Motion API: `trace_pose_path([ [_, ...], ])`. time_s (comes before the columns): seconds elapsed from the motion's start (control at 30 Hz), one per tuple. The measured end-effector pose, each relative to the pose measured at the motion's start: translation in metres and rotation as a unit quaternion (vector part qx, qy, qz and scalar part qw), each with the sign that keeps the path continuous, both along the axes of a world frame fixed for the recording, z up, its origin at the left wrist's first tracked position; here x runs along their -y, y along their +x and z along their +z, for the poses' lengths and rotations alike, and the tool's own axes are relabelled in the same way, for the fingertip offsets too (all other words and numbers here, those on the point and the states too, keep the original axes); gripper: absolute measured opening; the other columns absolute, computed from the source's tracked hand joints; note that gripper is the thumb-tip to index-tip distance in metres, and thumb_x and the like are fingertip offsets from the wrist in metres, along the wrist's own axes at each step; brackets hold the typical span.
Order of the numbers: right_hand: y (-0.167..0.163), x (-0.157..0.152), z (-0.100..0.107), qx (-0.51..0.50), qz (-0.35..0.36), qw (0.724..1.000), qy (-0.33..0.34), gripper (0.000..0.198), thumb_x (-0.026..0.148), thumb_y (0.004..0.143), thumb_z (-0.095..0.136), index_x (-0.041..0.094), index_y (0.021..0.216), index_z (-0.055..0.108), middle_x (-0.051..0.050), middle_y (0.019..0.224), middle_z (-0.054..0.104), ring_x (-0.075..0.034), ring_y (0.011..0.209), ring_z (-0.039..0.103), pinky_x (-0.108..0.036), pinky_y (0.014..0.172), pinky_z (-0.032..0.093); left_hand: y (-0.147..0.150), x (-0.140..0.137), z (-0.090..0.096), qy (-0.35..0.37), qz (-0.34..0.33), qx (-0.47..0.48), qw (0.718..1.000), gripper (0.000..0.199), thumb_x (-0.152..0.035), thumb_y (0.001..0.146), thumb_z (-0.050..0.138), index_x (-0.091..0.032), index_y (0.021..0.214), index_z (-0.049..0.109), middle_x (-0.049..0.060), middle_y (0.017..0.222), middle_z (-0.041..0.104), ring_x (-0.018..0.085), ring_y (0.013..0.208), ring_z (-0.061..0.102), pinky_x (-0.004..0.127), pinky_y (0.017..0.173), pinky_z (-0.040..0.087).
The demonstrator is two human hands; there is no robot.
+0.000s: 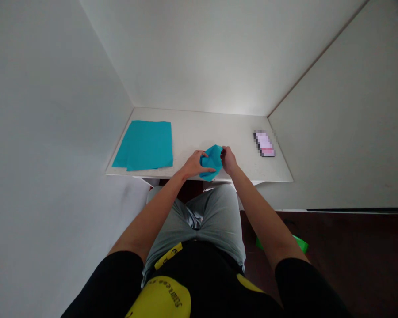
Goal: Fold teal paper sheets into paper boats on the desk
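A folded piece of turquoise paper (214, 158) is held between both hands just above the front edge of the white tabletop. My left hand (196, 164) grips its left side, the thumb lying across the lower front and the fingers at the upper left. At the paper's right edge, my right hand (229, 159) pinches with curled fingers, and part of its grip is hidden. Flat sheets of the same turquoise paper (149, 145) lie overlapping on the left of the table.
A phone (264, 144), blurred out in blocks, lies at the right of the white table (199, 126). White walls enclose the table at the back and both sides. Below on the right, a bright green object (300, 244) rests on the dark red floor, partly behind my forearm.
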State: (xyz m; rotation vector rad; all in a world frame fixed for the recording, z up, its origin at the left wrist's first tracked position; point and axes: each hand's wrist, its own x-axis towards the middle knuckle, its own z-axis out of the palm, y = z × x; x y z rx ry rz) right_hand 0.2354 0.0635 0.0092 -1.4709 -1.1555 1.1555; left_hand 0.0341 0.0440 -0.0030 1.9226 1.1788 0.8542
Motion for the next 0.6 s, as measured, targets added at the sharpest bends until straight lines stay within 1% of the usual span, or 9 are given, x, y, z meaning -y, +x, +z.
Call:
trace_pose_path([
  [0.07,0.002,0.007,0.002,0.030,-0.016,0.999,-0.008,0.051,0.079,0.087,0.055,0.028,0.087,0.054,0.000,0.077,0.065,-0.023,0.081,0.066,-0.035,0.072,0.056,0.005,-0.004,0.002,-0.005,0.002,-0.044,0.999,0.078,-0.053,0.056,0.102,-0.021,0.118,0.067,0.013,0.130,0.065,0.033,0.119,0.066,0.048,0.105,0.056],
  [0.13,0.007,0.014,0.003,0.089,0.006,0.996,0.000,0.050,0.073,0.081,0.071,0.027,0.096,0.060,0.001,0.084,0.069,-0.023,0.086,0.066,-0.035,0.078,0.055,0.012,-0.007,0.004,-0.001,0.003,-0.073,0.997,0.079,-0.053,0.051,0.103,-0.021,0.115,0.067,0.012,0.126,0.065,0.033,0.114,0.067,0.048,0.101,0.057],
  [0.17,0.010,0.018,0.003,0.123,0.027,0.992,0.013,0.048,0.069,0.079,0.075,0.027,0.099,0.062,0.002,0.086,0.070,-0.022,0.086,0.066,-0.035,0.081,0.055,0.015,-0.008,0.005,0.003,0.004,-0.079,0.997,0.077,-0.053,0.051,0.102,-0.021,0.113,0.067,0.012,0.124,0.066,0.033,0.112,0.067,0.047,0.100,0.057],
  [0.23,0.017,0.022,0.000,0.153,0.061,0.986,0.034,0.043,0.064,0.081,0.074,0.025,0.100,0.066,0.001,0.087,0.071,-0.022,0.087,0.066,-0.037,0.084,0.055,0.020,-0.010,0.006,0.007,0.010,-0.076,0.997,0.065,-0.053,0.060,0.098,-0.022,0.109,0.068,0.010,0.118,0.068,0.031,0.108,0.068,0.045,0.097,0.058],
  [0.33,0.023,0.025,-0.009,0.108,0.065,0.991,0.054,0.043,0.063,0.083,0.070,0.024,0.102,0.071,0.000,0.091,0.075,-0.023,0.089,0.068,-0.038,0.086,0.056,0.026,-0.012,0.008,-0.004,0.039,-0.063,0.997,0.042,-0.050,0.079,0.086,-0.023,0.106,0.068,0.009,0.110,0.071,0.030,0.103,0.069,0.044,0.094,0.058],
  [0.4,0.025,0.026,-0.014,0.055,0.063,0.995,0.056,0.046,0.064,0.081,0.073,0.024,0.104,0.074,-0.001,0.094,0.077,-0.023,0.090,0.069,-0.038,0.086,0.057,0.029,-0.013,0.011,-0.001,0.057,-0.060,0.997,0.034,-0.046,0.086,0.081,-0.022,0.105,0.067,0.010,0.109,0.071,0.030,0.105,0.069,0.045,0.096,0.057],
  [0.5,0.025,0.029,-0.018,0.007,0.080,0.995,0.058,0.046,0.063,0.078,0.077,0.024,0.102,0.076,0.000,0.093,0.079,-0.025,0.090,0.071,-0.039,0.088,0.059,0.033,-0.014,0.017,0.030,0.061,-0.056,0.996,0.028,-0.036,0.088,0.079,-0.023,0.110,0.067,0.011,0.118,0.069,0.030,0.112,0.067,0.046,0.103,0.056],
  [0.6,0.022,0.034,-0.019,-0.005,0.093,0.994,0.058,0.046,0.066,0.076,0.077,0.025,0.095,0.077,0.000,0.091,0.079,-0.027,0.092,0.072,-0.042,0.090,0.059,0.034,-0.014,0.025,0.058,0.056,-0.060,0.995,0.032,-0.026,0.085,0.078,-0.025,0.115,0.067,0.009,0.124,0.068,0.029,0.113,0.067,0.045,0.104,0.056],
])
